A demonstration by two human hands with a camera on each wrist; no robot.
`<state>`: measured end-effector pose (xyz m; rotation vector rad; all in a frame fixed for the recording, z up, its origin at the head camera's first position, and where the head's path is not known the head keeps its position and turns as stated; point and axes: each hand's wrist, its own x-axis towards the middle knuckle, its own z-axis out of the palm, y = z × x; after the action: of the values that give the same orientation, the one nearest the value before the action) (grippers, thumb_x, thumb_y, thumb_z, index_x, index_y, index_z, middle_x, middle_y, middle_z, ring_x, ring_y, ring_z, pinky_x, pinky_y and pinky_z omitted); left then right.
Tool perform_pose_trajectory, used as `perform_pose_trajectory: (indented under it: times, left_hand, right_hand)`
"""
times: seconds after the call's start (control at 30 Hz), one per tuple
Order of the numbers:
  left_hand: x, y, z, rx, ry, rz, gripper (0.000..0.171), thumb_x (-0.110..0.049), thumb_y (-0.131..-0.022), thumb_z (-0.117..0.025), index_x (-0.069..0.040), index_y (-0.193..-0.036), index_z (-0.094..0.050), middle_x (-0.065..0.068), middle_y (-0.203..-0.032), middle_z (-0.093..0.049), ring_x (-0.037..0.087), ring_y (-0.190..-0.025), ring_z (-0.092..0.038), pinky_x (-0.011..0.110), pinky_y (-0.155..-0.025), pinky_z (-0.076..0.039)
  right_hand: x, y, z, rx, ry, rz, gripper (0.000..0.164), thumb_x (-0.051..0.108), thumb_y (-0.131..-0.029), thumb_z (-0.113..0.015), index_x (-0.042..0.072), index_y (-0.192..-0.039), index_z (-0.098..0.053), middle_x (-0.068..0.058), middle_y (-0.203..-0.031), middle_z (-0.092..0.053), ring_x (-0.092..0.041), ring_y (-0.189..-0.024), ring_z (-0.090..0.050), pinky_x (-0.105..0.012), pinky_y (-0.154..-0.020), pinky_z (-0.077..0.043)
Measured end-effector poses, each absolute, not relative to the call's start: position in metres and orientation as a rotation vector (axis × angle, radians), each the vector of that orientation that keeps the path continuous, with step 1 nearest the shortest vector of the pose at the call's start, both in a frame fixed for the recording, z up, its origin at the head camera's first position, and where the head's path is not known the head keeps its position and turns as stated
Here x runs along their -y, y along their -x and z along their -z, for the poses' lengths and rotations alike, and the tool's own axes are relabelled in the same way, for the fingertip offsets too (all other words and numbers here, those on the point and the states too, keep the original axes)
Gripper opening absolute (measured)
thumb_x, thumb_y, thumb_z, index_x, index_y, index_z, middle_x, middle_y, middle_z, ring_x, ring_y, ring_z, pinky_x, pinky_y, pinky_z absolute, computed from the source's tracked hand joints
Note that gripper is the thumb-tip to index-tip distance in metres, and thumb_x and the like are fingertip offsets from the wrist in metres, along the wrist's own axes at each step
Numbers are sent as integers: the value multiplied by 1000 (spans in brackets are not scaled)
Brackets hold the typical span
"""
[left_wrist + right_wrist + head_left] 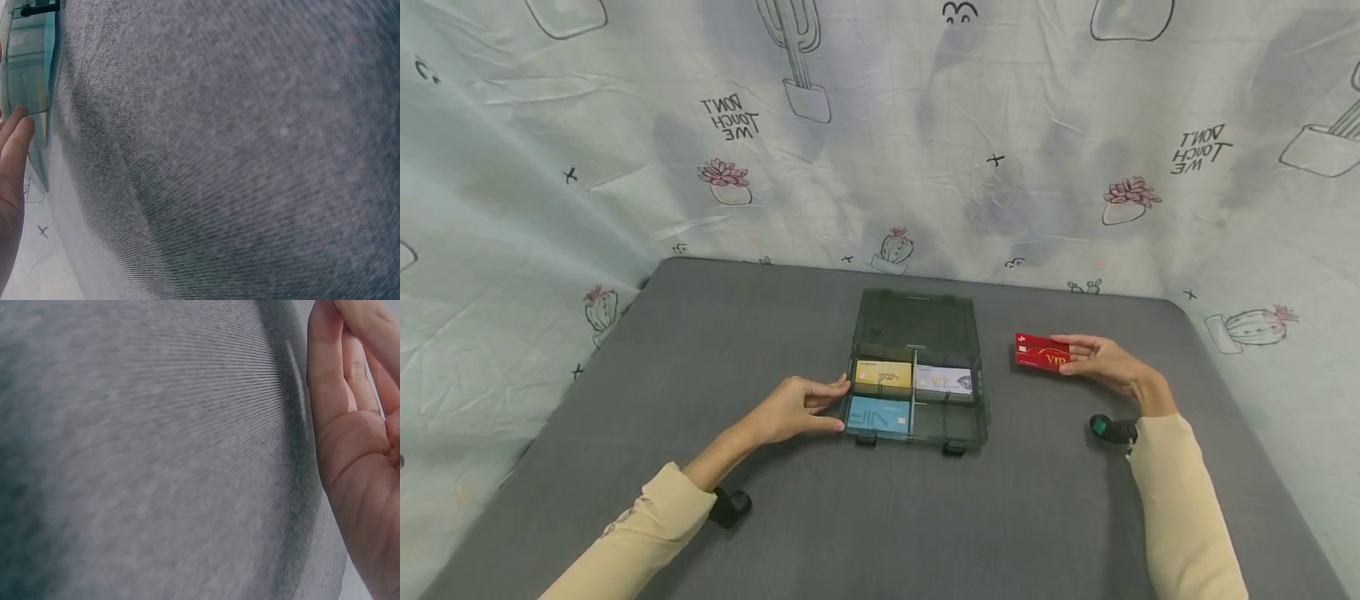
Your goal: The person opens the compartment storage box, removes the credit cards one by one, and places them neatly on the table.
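Observation:
On the table lies a dark translucent plastic box [982, 417], its lid [917, 321] laid back on the far side. A gold card [880, 372] and a lilac VIP card [942, 381] are in its two upper compartments, a blue card [874, 417] in the lower left one; the lower right one holds no card. My left hand [797, 408] touches the box's left side with fairly straight fingers [14, 137] and the thumb close by the near corner. To the right of the box, my right hand [1108, 364] pinches a red VIP card [1033, 352] by its right end.
Two black latches [953, 449] stick out from the box's near edge. Grey fabric covers the table [850, 525]. A patterned curtain [925, 125] hangs behind it and at both sides. A black wrist device [1112, 428] hangs beneath the right wrist.

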<state>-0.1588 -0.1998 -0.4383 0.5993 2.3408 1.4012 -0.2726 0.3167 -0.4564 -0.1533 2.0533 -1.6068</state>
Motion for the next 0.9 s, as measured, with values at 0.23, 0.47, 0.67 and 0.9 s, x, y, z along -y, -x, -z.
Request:
perform_pose_trajectory:
  times: [0.23,0.47,0.67,0.9]
  left_hand:
    - [200,157,438,-2340,-588,-1414,64,-15,-79,-78,6,-133,-51,21,-144,-39,30,-125,-49,31,-95,-50]
    - [202,156,439,-2330,-582,-1423,67,-16,-79,-78,7,-135,-49,22,-144,-38,32,-125,-49,32,-95,-49]
    - [202,156,440,-2338,-579,-1420,64,-14,-80,-78,7,-133,-51,22,-144,-39,32,-126,-48,33,-96,-49]
    - [199,156,439,-2323,-592,-1427,61,-13,-81,-77,5,-133,-52,22,-145,-38,33,-127,-47,33,-96,-49]
  right_hand:
    - [-315,284,459,-2044,164,1589,57,1,-86,-70,11,-139,-50,13,-115,-63,-1,-107,-57,-23,-89,-53]
    - [-310,294,461,-2008,180,1636,55,-1,-88,-68,13,-138,-51,14,-114,-64,-2,-107,-57,-23,-88,-53]
    - [-305,302,460,-1985,199,1672,56,-5,-88,-66,10,-139,-49,13,-112,-66,-2,-106,-58,-22,-87,-53]
    - [-303,312,459,-1983,204,1688,56,-9,-88,-64,10,-138,-49,10,-110,-68,-3,-104,-60,-22,-85,-54]
